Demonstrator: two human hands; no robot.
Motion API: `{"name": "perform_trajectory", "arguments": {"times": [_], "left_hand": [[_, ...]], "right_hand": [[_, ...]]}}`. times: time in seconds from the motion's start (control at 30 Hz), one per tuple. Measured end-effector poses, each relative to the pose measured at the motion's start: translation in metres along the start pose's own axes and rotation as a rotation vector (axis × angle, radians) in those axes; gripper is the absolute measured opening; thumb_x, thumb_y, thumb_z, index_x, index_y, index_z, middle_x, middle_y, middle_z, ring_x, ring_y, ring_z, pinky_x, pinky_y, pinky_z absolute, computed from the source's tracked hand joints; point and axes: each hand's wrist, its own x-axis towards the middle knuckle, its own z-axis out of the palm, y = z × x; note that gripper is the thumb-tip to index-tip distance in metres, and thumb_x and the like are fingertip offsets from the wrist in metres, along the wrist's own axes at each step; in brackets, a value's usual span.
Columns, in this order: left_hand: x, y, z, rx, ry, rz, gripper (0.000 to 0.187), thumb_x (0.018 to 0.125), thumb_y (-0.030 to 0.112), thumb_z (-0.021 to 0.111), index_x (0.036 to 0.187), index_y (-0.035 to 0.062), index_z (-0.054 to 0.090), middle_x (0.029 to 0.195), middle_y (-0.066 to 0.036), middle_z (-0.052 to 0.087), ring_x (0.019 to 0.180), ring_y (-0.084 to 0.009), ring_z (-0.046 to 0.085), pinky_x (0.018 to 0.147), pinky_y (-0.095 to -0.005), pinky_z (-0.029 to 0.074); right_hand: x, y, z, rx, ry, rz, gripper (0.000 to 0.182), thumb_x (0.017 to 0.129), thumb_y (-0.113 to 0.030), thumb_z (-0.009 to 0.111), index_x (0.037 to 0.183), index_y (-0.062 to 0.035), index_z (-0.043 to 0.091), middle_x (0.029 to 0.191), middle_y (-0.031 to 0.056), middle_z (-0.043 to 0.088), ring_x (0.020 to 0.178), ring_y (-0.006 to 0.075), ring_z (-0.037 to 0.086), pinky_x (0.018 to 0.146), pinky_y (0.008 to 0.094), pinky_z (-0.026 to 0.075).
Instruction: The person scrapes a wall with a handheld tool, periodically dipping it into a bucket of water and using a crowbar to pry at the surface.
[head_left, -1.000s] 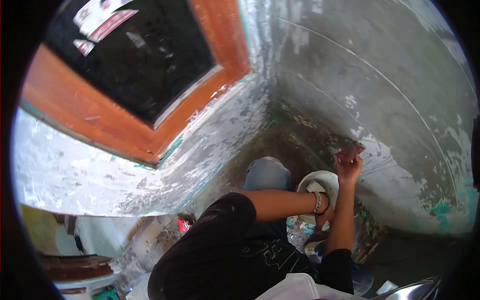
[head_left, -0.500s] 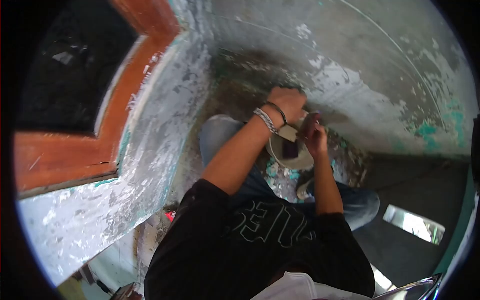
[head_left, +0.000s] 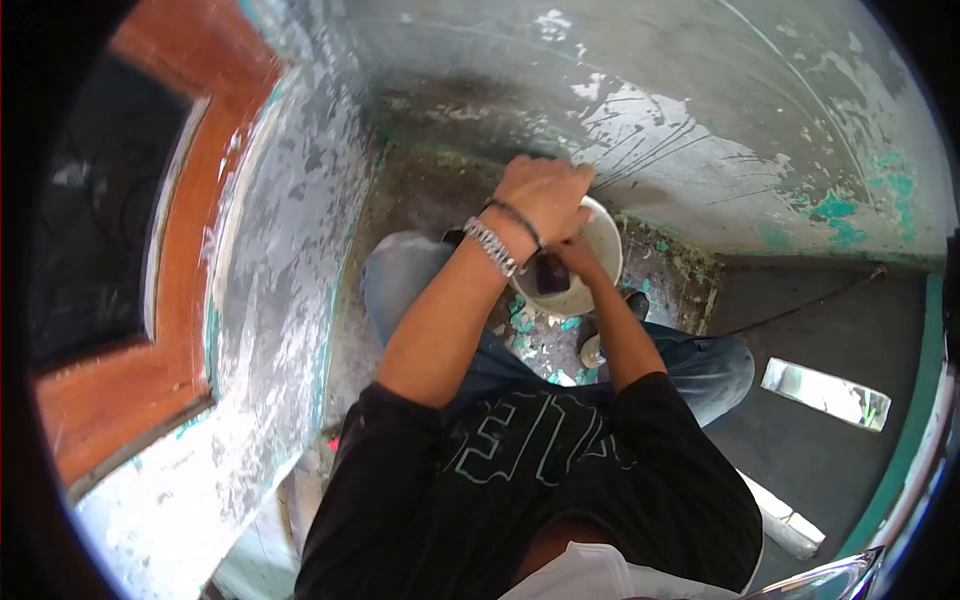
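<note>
A white bucket [head_left: 607, 243] stands between my legs, close to the wall. Over its far left part is my left hand [head_left: 543, 195], wearing a chain bracelet and a dark band. Its fingers are curled, and whatever they hold is hidden from above. Beneath the left wrist, my right hand [head_left: 576, 255] reaches into the bucket; its fingertips are mostly covered, so its grip does not show. A dark, purplish-brown block-like thing [head_left: 552, 273] is visible inside the bucket beside the right hand. I cannot make out what kind of thing it is.
The patchy grey wall [head_left: 690, 170] with peeling paint rises directly ahead, marked by thin dark streaks. At left is a wooden window frame [head_left: 185, 250]. Paint flakes [head_left: 540, 345] litter the floor near my shoe [head_left: 592, 350]. A dark panel [head_left: 800, 320] with bright openings lies right.
My right hand has moved left and into the bucket, under my left wrist. The left hand has shifted slightly left. Dark streaks now show on the wall. The view has tilted.
</note>
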Motion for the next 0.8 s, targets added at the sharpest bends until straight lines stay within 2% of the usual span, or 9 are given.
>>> {"name": "perform_trajectory", "arguments": {"times": [0.1, 0.17, 0.27, 0.33, 0.37, 0.6, 0.7, 0.77, 0.8], "left_hand": [[0.000, 0.003, 0.001, 0.001, 0.051, 0.048, 0.045, 0.081, 0.033, 0.067, 0.116, 0.0065, 0.057, 0.097, -0.017, 0.065, 0.090, -0.0360, 0.064, 0.076, -0.0468, 0.050], [0.004, 0.008, 0.004, 0.017, 0.061, 0.062, 0.046, 0.080, 0.033, 0.067, 0.116, 0.0065, 0.057, 0.096, -0.017, 0.065, 0.089, -0.0361, 0.064, 0.076, -0.0468, 0.050], [0.007, 0.010, 0.007, 0.011, -0.084, 0.044, 0.047, 0.080, 0.033, 0.068, 0.116, 0.0062, 0.055, 0.095, -0.015, 0.065, 0.089, -0.0350, 0.064, 0.077, -0.0461, 0.049], [0.006, 0.013, 0.009, 0.016, -0.114, 0.037, 0.048, 0.080, 0.034, 0.068, 0.117, 0.0064, 0.054, 0.096, -0.014, 0.065, 0.090, -0.0340, 0.064, 0.079, -0.0453, 0.048], [0.006, 0.015, 0.008, 0.013, -0.128, 0.042, 0.050, 0.080, 0.035, 0.068, 0.119, 0.0064, 0.053, 0.096, -0.014, 0.065, 0.091, -0.0330, 0.064, 0.080, -0.0447, 0.047], [0.005, 0.015, 0.009, 0.013, -0.092, 0.077, 0.051, 0.080, 0.034, 0.068, 0.120, 0.0057, 0.054, 0.097, -0.017, 0.065, 0.089, -0.0341, 0.064, 0.077, -0.0453, 0.048], [0.003, 0.015, 0.009, -0.005, -0.067, 0.086, 0.051, 0.080, 0.034, 0.069, 0.120, 0.0055, 0.054, 0.097, -0.017, 0.066, 0.088, -0.0349, 0.064, 0.076, -0.0457, 0.049], [0.001, 0.015, 0.007, -0.015, -0.047, 0.086, 0.052, 0.079, 0.034, 0.069, 0.121, 0.0058, 0.054, 0.096, -0.017, 0.066, 0.089, -0.0352, 0.064, 0.076, -0.0459, 0.049], [-0.001, 0.015, 0.006, -0.016, -0.046, 0.090, 0.052, 0.079, 0.034, 0.069, 0.121, 0.0058, 0.054, 0.096, -0.017, 0.066, 0.089, -0.0352, 0.064, 0.076, -0.0459, 0.049]], "right_hand": [[0.030, 0.047, 0.031, -0.602, 0.404, -0.505, 0.071, 0.076, -0.034, 0.070, 0.136, -0.0073, 0.043, 0.112, 0.0246, 0.060, 0.100, 0.0399, 0.061, 0.086, 0.0452, 0.050], [0.009, 0.043, 0.053, -0.657, 0.256, -0.209, 0.075, 0.076, -0.034, 0.071, 0.139, -0.0093, 0.040, 0.121, 0.0246, 0.054, 0.104, 0.0402, 0.059, 0.091, 0.0456, 0.049], [0.032, 0.082, 0.080, -0.931, 0.451, -0.335, 0.071, 0.077, -0.033, 0.070, 0.138, -0.0101, 0.042, 0.125, 0.0242, 0.052, 0.107, 0.0406, 0.057, 0.091, 0.0473, 0.050], [0.013, 0.065, 0.078, -0.971, 0.067, -0.306, 0.071, 0.076, -0.035, 0.070, 0.137, -0.0111, 0.044, 0.127, 0.0224, 0.052, 0.111, 0.0383, 0.057, 0.090, 0.0451, 0.051], [0.042, 0.092, 0.083, -0.886, 0.026, -0.316, 0.069, 0.074, -0.036, 0.071, 0.134, -0.0125, 0.048, 0.130, 0.0204, 0.051, 0.115, 0.0352, 0.056, 0.090, 0.0432, 0.051], [-0.058, -0.065, 0.007, -0.868, -0.216, 0.020, 0.061, 0.070, -0.031, 0.072, 0.126, -0.0124, 0.055, 0.130, 0.0185, 0.053, 0.115, 0.0322, 0.056, 0.090, 0.0430, 0.049], [-0.083, -0.084, -0.014, -0.764, 0.162, -0.244, 0.063, 0.069, -0.024, 0.071, 0.128, -0.0108, 0.053, 0.125, 0.0185, 0.055, 0.113, 0.0338, 0.056, 0.091, 0.0433, 0.049], [-0.088, -0.087, -0.028, -0.675, 0.616, -0.740, 0.069, 0.068, -0.020, 0.071, 0.132, -0.0085, 0.049, 0.123, 0.0182, 0.056, 0.111, 0.0348, 0.056, 0.093, 0.0431, 0.048], [-0.091, -0.092, -0.039, -0.677, 0.620, -0.738, 0.069, 0.068, -0.020, 0.071, 0.132, -0.0085, 0.049, 0.123, 0.0182, 0.056, 0.111, 0.0348, 0.056, 0.093, 0.0431, 0.048]]}}
